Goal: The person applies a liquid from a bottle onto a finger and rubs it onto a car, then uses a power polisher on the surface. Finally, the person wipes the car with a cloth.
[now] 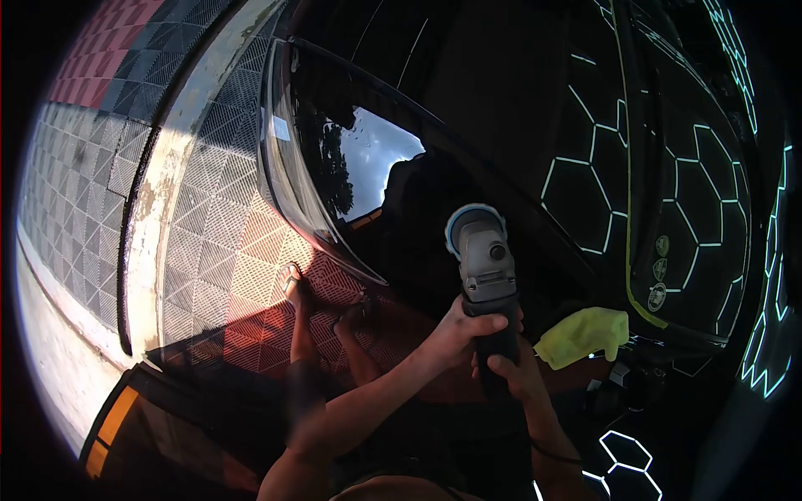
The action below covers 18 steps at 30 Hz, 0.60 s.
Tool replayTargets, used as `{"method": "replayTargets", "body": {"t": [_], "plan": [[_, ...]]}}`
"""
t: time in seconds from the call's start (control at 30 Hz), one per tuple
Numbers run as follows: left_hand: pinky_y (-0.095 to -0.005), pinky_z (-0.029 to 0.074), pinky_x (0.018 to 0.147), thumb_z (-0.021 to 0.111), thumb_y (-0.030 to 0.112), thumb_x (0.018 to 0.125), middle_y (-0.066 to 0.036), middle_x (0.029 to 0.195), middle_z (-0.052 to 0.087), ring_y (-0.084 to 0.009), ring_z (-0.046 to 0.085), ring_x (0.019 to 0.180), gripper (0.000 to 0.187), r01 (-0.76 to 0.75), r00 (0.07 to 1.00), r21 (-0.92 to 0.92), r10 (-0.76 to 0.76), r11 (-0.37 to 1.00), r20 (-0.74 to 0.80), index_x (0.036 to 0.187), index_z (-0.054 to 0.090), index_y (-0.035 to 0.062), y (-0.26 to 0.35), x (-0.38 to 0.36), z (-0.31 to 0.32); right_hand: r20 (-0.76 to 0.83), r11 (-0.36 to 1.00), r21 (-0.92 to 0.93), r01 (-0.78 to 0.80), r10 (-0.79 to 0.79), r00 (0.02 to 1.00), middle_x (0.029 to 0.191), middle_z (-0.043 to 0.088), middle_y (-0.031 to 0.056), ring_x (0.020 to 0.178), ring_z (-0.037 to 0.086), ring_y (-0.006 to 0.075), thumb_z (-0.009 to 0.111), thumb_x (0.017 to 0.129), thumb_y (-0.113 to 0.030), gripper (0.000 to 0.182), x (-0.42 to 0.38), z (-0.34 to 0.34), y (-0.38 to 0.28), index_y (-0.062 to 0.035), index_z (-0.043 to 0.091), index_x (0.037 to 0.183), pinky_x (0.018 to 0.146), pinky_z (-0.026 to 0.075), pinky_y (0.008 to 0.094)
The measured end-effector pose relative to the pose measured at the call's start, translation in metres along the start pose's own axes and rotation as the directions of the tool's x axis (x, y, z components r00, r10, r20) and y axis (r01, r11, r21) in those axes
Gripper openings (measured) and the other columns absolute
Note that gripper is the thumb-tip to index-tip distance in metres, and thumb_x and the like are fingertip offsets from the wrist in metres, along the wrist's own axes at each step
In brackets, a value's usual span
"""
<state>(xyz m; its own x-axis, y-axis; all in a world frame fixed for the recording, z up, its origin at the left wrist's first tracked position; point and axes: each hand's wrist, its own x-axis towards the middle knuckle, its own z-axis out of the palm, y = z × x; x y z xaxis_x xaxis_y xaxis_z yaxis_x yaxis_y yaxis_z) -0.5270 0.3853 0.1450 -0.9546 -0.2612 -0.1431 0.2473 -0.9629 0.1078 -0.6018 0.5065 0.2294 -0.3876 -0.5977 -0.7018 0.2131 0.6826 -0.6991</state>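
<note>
A grey and black car polisher (484, 265) points away from me, its blue-edged pad (458, 227) close over the glossy black car hood (501, 100). My left hand (455, 334) is wrapped round the black grip just behind the grey head, thumb across the top. Lower down, my right hand (516, 374) holds the rear of the same grip, its thumb along the side. A dark cord seems to run back beside my right forearm. Right of the tool, a crumpled yellow-green cloth (583, 336) lies on the car near the windshield's corner.
Yellow tape (630, 209) borders the windshield (693, 209), which carries several round stickers. Hexagonal lights reflect in the glass and paint. At the left are the headlight (288, 159), grey and red floor tiles (225, 192) and a pale concrete strip (163, 192).
</note>
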Motion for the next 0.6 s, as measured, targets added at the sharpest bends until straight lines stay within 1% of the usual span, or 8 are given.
{"method": "replayTargets", "body": {"t": [0.1,0.2,0.27,0.43,0.47,0.5,0.53,0.6], "plan": [[-0.0387,0.055,0.084,0.077,0.029,0.076,-0.015,0.107,0.061,-0.0266,0.063,0.098,0.063,-0.025,0.999,0.005,0.025,1.0,-0.024,0.125,0.048,0.0013,0.019,-0.002,-0.003,0.034,0.999,0.041,0.0,-0.001,0.999,0.086,0.065,0.0108,0.074,0.067,0.019,0.07,0.082,-0.044,0.054,0.014,0.011,-0.009,0.0012,0.056,0.107,0.066,0.055,0.0313],[-0.0393,0.055,0.084,0.075,0.028,0.077,-0.015,0.107,0.061,-0.0273,0.063,0.099,0.062,-0.047,0.998,0.007,0.047,0.999,-0.052,0.126,0.048,0.0013,0.03,-0.003,-0.003,0.097,0.995,0.092,-0.037,0.028,0.995,0.087,0.064,0.0103,0.075,0.066,0.0183,0.069,0.083,-0.041,0.051,0.021,0.016,-0.025,0.001,0.055,0.109,0.068,0.054,0.0317],[-0.0394,0.055,0.084,0.074,0.028,0.077,-0.015,0.107,0.061,-0.0272,0.063,0.099,0.061,-0.024,0.997,0.028,0.025,0.999,-0.071,0.126,0.048,0.0013,0.031,-0.008,-0.001,0.105,0.99,0.136,-0.04,0.026,0.994,0.087,0.064,0.0105,0.075,0.066,0.018,0.069,0.083,-0.039,0.051,0.019,0.017,-0.022,0.001,0.054,0.111,0.068,0.054,0.0315],[-0.0398,0.055,0.084,0.073,0.034,0.078,-0.015,0.106,0.06,-0.0282,0.063,0.097,0.064,-0.044,0.988,0.112,0.06,0.993,-0.141,0.127,0.047,0.0013,0.051,-0.012,-0.004,0.12,0.972,0.234,-0.031,0.002,0.993,0.089,0.063,0.0107,0.077,0.065,0.0175,0.069,0.085,-0.034,0.049,0.033,0.037,-0.025,0.0007,0.052,0.115,0.069,0.054,0.0306],[-0.0377,0.057,0.079,0.072,0.029,0.079,-0.015,0.102,0.063,-0.0262,0.065,0.092,0.057,-0.074,0.981,0.078,0.087,0.994,-0.176,0.122,0.049,0.0,0.057,-0.012,-0.001,0.121,0.976,0.218,-0.008,-0.019,0.993,0.093,0.064,0.0112,0.081,0.065,0.0174,0.07,0.085,-0.03,0.051,0.04,0.041,-0.026,0.0025,0.052,0.119,0.071,0.054,0.0315],[-0.038,0.057,0.08,0.072,0.029,0.079,-0.015,0.102,0.062,-0.0263,0.065,0.092,0.058,-0.086,0.983,0.073,0.097,0.994,-0.156,0.123,0.048,0.0,0.06,-0.012,-0.005,0.12,0.979,0.204,0.014,-0.039,0.992,0.097,0.065,0.0117,0.085,0.065,0.0172,0.072,0.085,-0.026,0.053,0.044,0.043,-0.025,0.0043,0.051,0.124,0.074,0.054,0.0323],[-0.0383,0.057,0.081,0.072,0.028,0.079,-0.015,0.103,0.062,-0.0265,0.065,0.092,0.058,-0.098,0.985,0.068,0.107,0.993,-0.138,0.124,0.047,0.0001,0.062,-0.012,-0.008,0.112,0.976,0.218,0.018,-0.044,0.993,0.097,0.065,0.0117,0.085,0.065,0.0172,0.072,0.085,-0.026,0.053,0.045,0.044,-0.021,0.0043,0.051,0.124,0.074,0.054,0.0323],[-0.0379,0.056,0.08,0.072,0.028,0.078,-0.015,0.102,0.062,-0.026,0.065,0.092,0.058,-0.067,0.984,0.085,0.08,0.994,-0.156,0.123,0.048,-0.0002,0.059,-0.016,-0.002,0.103,0.976,0.184,0.112,-0.133,0.986,0.089,0.062,0.0101,0.076,0.065,0.0178,0.069,0.085,-0.032,0.048,0.044,0.049,-0.011,0.0018,0.052,0.115,0.068,0.054,0.0318]]}}
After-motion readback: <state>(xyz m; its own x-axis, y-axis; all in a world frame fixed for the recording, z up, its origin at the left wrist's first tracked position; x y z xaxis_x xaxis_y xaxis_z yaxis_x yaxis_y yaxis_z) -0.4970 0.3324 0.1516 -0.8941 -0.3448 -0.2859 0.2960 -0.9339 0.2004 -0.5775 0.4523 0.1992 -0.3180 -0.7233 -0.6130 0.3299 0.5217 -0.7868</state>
